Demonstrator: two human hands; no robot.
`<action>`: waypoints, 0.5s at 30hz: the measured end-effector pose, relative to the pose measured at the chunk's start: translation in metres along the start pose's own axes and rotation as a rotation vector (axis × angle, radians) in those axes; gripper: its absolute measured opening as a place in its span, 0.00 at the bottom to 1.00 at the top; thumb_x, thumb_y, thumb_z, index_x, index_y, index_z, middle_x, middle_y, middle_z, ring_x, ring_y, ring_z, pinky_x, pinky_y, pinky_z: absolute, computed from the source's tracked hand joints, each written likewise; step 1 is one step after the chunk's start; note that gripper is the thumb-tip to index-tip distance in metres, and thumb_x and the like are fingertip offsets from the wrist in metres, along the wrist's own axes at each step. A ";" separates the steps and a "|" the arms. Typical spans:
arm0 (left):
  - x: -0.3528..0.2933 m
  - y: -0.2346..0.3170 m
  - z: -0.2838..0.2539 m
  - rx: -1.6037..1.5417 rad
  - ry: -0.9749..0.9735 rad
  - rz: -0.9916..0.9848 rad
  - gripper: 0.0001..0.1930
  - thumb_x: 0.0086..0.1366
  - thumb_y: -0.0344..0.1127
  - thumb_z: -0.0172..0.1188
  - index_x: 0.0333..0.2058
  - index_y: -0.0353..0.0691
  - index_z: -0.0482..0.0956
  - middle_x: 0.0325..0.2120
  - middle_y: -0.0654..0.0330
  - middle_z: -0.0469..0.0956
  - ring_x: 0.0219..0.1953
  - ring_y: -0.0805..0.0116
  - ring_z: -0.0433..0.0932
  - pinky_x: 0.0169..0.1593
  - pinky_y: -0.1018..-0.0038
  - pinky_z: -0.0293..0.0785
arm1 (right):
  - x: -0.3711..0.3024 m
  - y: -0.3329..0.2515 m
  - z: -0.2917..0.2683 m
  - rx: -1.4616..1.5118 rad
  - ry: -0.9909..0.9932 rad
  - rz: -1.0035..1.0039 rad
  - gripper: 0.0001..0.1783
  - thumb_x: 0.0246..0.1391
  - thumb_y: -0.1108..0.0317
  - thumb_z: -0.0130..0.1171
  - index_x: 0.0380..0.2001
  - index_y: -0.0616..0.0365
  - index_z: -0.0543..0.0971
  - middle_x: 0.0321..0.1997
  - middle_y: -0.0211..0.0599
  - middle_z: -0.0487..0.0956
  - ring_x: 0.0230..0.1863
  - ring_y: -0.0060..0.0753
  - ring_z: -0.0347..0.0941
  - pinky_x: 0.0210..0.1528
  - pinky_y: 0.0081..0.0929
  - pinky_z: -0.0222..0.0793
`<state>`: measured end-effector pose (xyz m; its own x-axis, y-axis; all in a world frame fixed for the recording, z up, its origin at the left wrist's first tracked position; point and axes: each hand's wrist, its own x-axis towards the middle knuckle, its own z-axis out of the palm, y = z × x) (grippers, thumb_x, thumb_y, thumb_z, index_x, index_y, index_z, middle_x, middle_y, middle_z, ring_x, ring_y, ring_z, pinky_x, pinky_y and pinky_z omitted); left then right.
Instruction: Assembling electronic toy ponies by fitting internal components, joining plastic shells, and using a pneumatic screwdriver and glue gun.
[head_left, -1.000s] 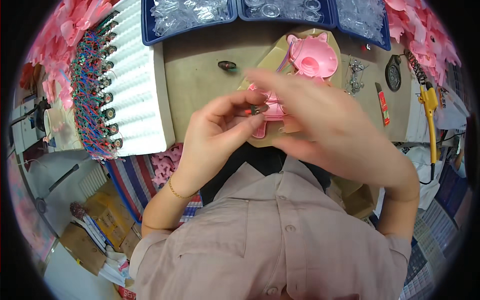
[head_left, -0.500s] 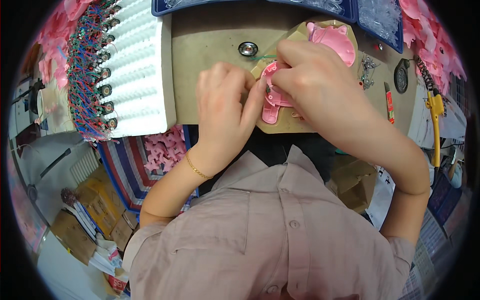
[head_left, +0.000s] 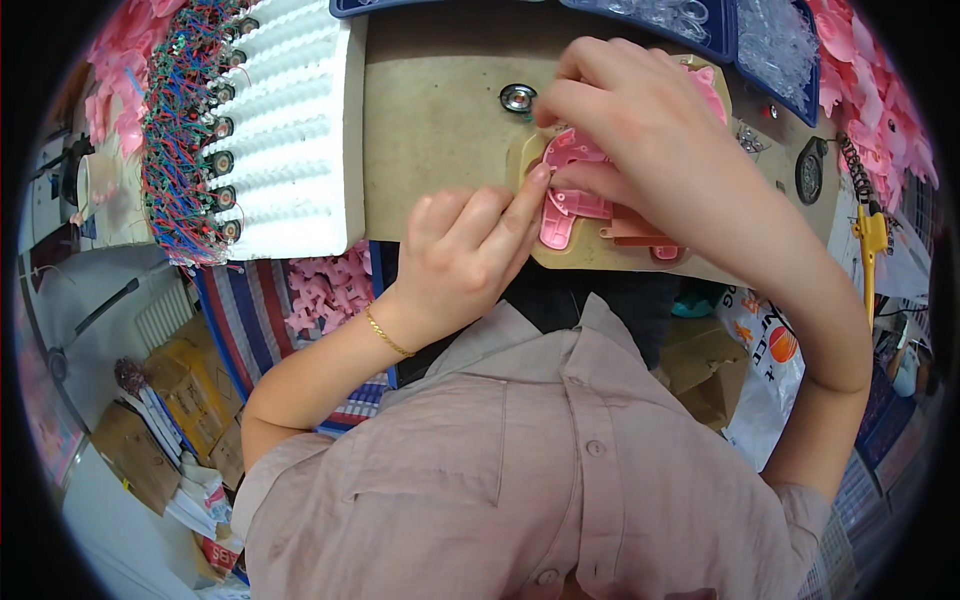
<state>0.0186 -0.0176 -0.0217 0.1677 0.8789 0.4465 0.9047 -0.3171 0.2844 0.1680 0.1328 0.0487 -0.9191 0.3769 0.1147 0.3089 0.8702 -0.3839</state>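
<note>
A pink part (head_left: 572,190) lies on a tan jig (head_left: 560,250) upper centre of the frame, between both hands. The left hand (head_left: 470,250) sits just below-left of it, fingers curled, index tip touching the part's left edge. The right hand (head_left: 640,130) covers its upper right, fingers bent down and pinching the part. Just upper left of the right fingertips lies a small round speaker (head_left: 517,97) on the brown bench (head_left: 430,130). A white foam rack (head_left: 290,130) with wired speakers (head_left: 185,130) fills the upper left. Blue trays (head_left: 720,35) run along the top edge; pink pieces (head_left: 325,290) lie below the bench. A white bag with an orange round mark (head_left: 770,340) hangs at right.
</note>
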 end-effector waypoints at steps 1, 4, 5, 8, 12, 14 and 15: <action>0.000 -0.001 -0.001 -0.013 -0.017 -0.002 0.26 0.51 0.34 0.65 0.52 0.44 0.77 0.27 0.68 0.68 0.29 0.71 0.67 0.32 0.74 0.63 | 0.002 0.004 0.001 -0.005 -0.009 -0.030 0.17 0.42 0.64 0.66 0.37 0.58 0.78 0.38 0.34 0.73 0.43 0.41 0.70 0.49 0.34 0.63; 0.001 -0.003 -0.003 -0.025 -0.038 0.001 0.26 0.52 0.34 0.65 0.53 0.43 0.76 0.26 0.68 0.67 0.29 0.71 0.66 0.32 0.74 0.63 | 0.006 0.013 0.002 0.038 -0.223 0.035 0.20 0.44 0.59 0.65 0.41 0.57 0.79 0.43 0.35 0.76 0.48 0.41 0.70 0.55 0.33 0.61; 0.001 -0.004 -0.003 -0.024 -0.043 0.007 0.27 0.52 0.34 0.64 0.53 0.43 0.76 0.26 0.67 0.67 0.29 0.71 0.66 0.32 0.75 0.63 | 0.007 0.013 0.001 0.039 -0.225 0.032 0.20 0.44 0.59 0.65 0.41 0.57 0.79 0.43 0.35 0.76 0.48 0.41 0.70 0.55 0.33 0.61; 0.000 -0.003 -0.001 -0.046 -0.031 -0.002 0.26 0.52 0.34 0.64 0.53 0.43 0.76 0.26 0.67 0.66 0.29 0.71 0.66 0.33 0.75 0.64 | 0.011 0.013 -0.004 0.064 -0.319 0.050 0.21 0.45 0.57 0.64 0.42 0.57 0.79 0.43 0.36 0.77 0.50 0.41 0.70 0.57 0.35 0.60; -0.001 0.001 0.001 -0.037 -0.036 -0.024 0.26 0.52 0.33 0.64 0.53 0.42 0.76 0.26 0.67 0.66 0.29 0.70 0.66 0.34 0.75 0.65 | 0.011 0.011 -0.008 0.031 -0.335 0.043 0.21 0.44 0.58 0.65 0.41 0.57 0.79 0.42 0.36 0.78 0.50 0.41 0.70 0.58 0.36 0.60; -0.001 0.003 0.001 -0.053 -0.023 -0.036 0.26 0.52 0.32 0.63 0.53 0.42 0.76 0.26 0.67 0.66 0.30 0.70 0.65 0.34 0.75 0.65 | 0.011 0.012 -0.008 0.030 -0.332 0.028 0.21 0.44 0.58 0.65 0.41 0.57 0.79 0.43 0.36 0.78 0.50 0.41 0.71 0.58 0.36 0.59; -0.001 0.003 0.000 -0.052 -0.021 -0.039 0.26 0.52 0.32 0.63 0.53 0.42 0.76 0.26 0.67 0.66 0.30 0.70 0.65 0.34 0.75 0.65 | 0.012 0.012 -0.008 0.044 -0.346 0.029 0.21 0.44 0.58 0.66 0.41 0.57 0.79 0.43 0.36 0.78 0.50 0.41 0.71 0.58 0.36 0.59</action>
<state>0.0213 -0.0191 -0.0213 0.1415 0.8979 0.4169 0.8894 -0.3003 0.3447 0.1628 0.1508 0.0529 -0.9408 0.2650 -0.2115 0.3324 0.8434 -0.4220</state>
